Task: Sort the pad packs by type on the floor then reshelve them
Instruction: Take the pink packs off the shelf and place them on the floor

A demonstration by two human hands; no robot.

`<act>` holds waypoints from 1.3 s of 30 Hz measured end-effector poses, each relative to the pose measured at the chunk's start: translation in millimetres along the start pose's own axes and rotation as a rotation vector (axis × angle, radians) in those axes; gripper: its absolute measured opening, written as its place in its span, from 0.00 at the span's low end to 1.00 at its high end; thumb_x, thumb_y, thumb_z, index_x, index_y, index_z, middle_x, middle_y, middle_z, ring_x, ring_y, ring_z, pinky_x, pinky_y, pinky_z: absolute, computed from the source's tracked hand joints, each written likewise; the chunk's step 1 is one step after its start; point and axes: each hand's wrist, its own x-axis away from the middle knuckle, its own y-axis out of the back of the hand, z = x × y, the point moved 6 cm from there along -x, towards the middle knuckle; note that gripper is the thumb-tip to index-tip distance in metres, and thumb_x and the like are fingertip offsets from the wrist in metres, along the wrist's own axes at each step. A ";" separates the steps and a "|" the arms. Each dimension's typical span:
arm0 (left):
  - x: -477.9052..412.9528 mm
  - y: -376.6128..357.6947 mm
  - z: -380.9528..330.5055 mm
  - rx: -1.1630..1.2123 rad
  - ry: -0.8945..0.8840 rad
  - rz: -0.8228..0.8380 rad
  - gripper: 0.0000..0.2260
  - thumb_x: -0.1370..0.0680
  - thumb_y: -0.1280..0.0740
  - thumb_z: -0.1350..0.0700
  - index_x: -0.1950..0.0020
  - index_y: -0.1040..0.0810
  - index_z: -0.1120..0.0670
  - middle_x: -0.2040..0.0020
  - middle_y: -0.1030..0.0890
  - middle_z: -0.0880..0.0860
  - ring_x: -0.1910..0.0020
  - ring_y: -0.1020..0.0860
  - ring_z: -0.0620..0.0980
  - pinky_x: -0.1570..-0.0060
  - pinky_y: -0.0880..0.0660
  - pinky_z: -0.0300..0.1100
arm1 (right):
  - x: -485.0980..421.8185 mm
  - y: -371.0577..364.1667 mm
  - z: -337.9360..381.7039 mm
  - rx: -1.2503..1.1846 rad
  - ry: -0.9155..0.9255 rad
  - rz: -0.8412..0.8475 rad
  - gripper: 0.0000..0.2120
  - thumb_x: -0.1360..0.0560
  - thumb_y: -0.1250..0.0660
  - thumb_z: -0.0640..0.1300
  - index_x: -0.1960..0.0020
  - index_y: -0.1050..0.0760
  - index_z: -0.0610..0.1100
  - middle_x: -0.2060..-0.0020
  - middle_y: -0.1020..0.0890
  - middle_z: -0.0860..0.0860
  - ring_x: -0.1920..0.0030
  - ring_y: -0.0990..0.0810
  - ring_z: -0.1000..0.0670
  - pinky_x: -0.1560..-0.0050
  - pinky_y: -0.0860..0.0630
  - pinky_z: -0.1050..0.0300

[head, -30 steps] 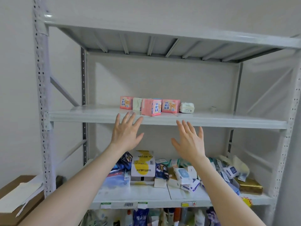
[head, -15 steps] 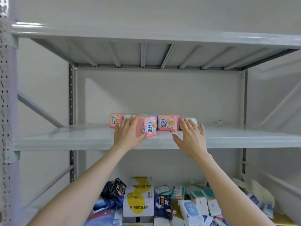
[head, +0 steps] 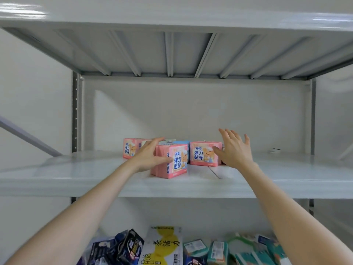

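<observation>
Front pink soft-wrapped pad pack (head: 172,163) on the grey metal shelf (head: 76,175) looks light and squishy, so take it by the sides. Left hand (head: 150,157) grips it, right hand (head: 236,150) is open just beside it.

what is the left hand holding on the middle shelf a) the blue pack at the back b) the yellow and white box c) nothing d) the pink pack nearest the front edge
D: the left hand curls round the front pink pack, thumb on its printed face, while the right hand is open beside the second pink pack.
</observation>
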 end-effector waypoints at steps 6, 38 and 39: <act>-25.7 -0.2 12.1 0.009 0.115 0.071 0.44 0.40 0.26 0.39 0.27 0.38 0.40 0.32 0.27 0.48 0.36 0.27 0.50 0.36 0.28 0.52 | -43.7 -35.8 -3.5 -0.071 0.060 0.125 0.35 0.25 0.39 0.62 0.24 0.45 0.50 0.26 0.35 0.49 0.25 0.41 0.47 0.28 0.49 0.36; 37.2 31.1 19.0 0.425 0.146 0.039 0.33 0.35 0.20 0.57 0.33 0.29 0.47 0.46 0.19 0.45 0.49 0.18 0.41 0.55 0.21 0.36 | -6.7 -31.9 23.8 -0.708 -0.144 0.377 0.29 0.39 0.21 0.57 0.45 0.29 0.48 0.55 0.19 0.52 0.56 0.20 0.52 0.60 0.24 0.54; 42.9 32.0 16.6 0.427 0.130 0.027 0.35 0.36 0.19 0.57 0.33 0.30 0.47 0.45 0.19 0.46 0.46 0.19 0.43 0.54 0.22 0.38 | 0.9 -25.4 25.7 -0.738 -0.156 0.360 0.29 0.40 0.20 0.56 0.45 0.29 0.48 0.54 0.19 0.51 0.55 0.19 0.51 0.58 0.22 0.53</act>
